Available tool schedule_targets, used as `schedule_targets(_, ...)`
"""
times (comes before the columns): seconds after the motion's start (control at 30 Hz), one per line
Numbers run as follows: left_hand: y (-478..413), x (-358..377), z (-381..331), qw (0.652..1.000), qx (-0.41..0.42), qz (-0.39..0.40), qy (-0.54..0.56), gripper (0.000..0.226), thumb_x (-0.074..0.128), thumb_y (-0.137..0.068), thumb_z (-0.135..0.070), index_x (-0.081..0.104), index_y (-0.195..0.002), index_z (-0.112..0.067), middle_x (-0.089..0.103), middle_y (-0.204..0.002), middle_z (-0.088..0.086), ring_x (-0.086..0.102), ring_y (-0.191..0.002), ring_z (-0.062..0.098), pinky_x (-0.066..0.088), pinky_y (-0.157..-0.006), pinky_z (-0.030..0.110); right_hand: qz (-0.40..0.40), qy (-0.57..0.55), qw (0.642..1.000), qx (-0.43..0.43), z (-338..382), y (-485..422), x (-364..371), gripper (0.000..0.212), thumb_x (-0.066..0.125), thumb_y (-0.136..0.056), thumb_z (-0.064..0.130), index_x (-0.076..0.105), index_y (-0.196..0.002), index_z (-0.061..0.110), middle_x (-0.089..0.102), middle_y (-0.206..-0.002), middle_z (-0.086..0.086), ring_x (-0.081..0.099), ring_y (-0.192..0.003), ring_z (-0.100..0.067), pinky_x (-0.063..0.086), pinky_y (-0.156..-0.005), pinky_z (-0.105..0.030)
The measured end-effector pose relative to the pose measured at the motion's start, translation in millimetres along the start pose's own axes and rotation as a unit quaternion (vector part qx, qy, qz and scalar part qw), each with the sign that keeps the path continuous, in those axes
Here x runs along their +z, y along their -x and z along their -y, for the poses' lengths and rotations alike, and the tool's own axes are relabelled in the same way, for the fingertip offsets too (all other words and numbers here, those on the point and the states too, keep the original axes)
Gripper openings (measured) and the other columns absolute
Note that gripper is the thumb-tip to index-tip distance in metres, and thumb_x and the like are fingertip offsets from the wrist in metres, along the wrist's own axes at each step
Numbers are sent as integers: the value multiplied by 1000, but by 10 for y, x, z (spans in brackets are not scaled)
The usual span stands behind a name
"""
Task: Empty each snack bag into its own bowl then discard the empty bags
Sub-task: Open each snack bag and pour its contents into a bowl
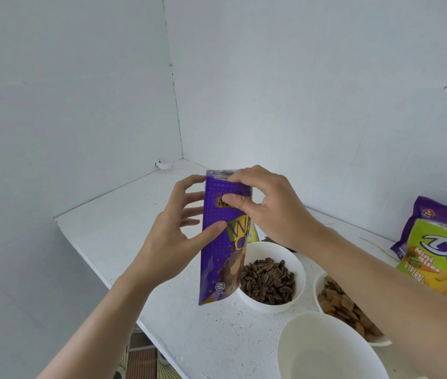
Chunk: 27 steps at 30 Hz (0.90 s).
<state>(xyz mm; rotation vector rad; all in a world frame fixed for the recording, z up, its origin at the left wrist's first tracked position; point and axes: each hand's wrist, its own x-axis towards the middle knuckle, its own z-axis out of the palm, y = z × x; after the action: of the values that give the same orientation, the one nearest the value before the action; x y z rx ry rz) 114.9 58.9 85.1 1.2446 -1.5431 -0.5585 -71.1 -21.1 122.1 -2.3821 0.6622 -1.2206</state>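
Bag [218, 250] is being pinched by left hand [167, 242] and right hand [271, 206].
Seeds [268, 280] are filling the bowl [260, 246] beside it.

White table [124, 228], set into a wall corner. Reference point is the grip on the purple bag [217, 242].
- Just below and right of the grip: bowl of sunflower seeds [271, 280].
- Further right: bowl of brown snack pieces [345, 305].
- Lower right, nearest the person: empty bowl [326, 348].
- Far right: green snack bag [441, 253].
- Behind and left, in the corner: small white object [163, 165].
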Motion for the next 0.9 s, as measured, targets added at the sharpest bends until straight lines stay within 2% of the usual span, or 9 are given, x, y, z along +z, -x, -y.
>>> schedule_targets(0.1, 25, 83, 18, 1000, -21, 9, 21, 48, 71, -90, -33, 47, -131, -42, 67, -123, -20, 71, -108, 13, 60, -90, 38, -54, -15, 998, 17, 7, -26, -7, 7, 71, -91, 20, 70, -96, 14, 65, -81, 14, 61, -78, -11, 50, -74, -27)
schedule_targets(0.23, 64, 177, 130, 999, -37, 26, -9, 36, 69, -95, -24, 56, -128, -31, 69, -119, -19, 71, -106, 11, 62, -84, 38, -120, -48, 989, 71, -44, -54, -68, 6, 70, -92, 13, 68, -87, 10, 64, -73, 13, 55, -67, 0, 44, -65, -16)
schedule_targets(0.3, 81, 207, 204, 998, -48, 27, -15, 32, 68, -96, -19, 59, -126, -29, 72, -111, -16, 72, -102, 12, 63, -80, 39, -153, -62, 981, 104, -103, -85, -125, 10, 70, -92, 14, 67, -83, 12, 62, -69, 10, 52, -63, 0, 42, -64, -18)
schedule_targets(0.4, 68, 243, 293, 998, -42, 19, -36, 24, 68, -96, -16, 65, -118, -25, 76, -101, -7, 73, -95, 17, 60, -83, 33, -183, -79, 970, 140, -226, -125, -214, 12, 72, -91, 17, 67, -81, 12, 64, -68, 6, 55, -65, -8, 47, -66, -28)
schedule_targets(0.57, -2, 299, 341, 997, -65, 4, -38, 13, 70, -94, -15, 67, -105, -22, 74, -84, -3, 74, -87, 18, 61, -74, 28, -174, -72, 970, 152, -259, -102, -263, 11, 72, -91, 18, 70, -83, 11, 66, -69, 8, 60, -65, -10, 50, -65, -28)
schedule_targets(0.63, -29, 325, 342, 996, -92, -4, 21, 6, 68, -95, -10, 67, -99, -15, 74, -83, 2, 75, -86, 21, 61, -69, 33, -168, -72, 971, 156, -239, -101, -286, 11, 72, -90, 18, 70, -82, 12, 69, -71, 3, 64, -69, -17, 53, -67, -35)
schedule_targets(0.73, -30, 366, 335, 983, -121, -32, 133, 3, 64, -96, -1, 65, -96, -4, 66, -77, 7, 75, -80, 20, 58, -62, 27, -158, -85, 966, 184, -210, -111, -368, 11, 74, -89, 20, 71, -81, 12, 73, -76, -5, 70, -76, -29, 58, -73, -47)
schedule_targets(0.83, -12, 409, 337, 976, -125, -48, 175, 11, 61, -97, 1, 62, -90, -7, 64, -77, 1, 74, -81, 19, 58, -61, 26, -141, -117, 956, 229, -170, -103, -435, 9, 76, -88, 18, 75, -83, 11, 76, -78, -6, 73, -77, -29, 61, -76, -52)
schedule_targets(0.9, -1, 432, 340, 976, -116, -59, 173, 8, 59, -98, 0, 61, -96, -8, 64, -73, -4, 74, -81, 18, 57, -59, 23, -141, -135, 948, 251, -143, -95, -457, 9, 76, -87, 17, 75, -84, 9, 76, -78, -9, 74, -79, -33, 60, -75, -54)
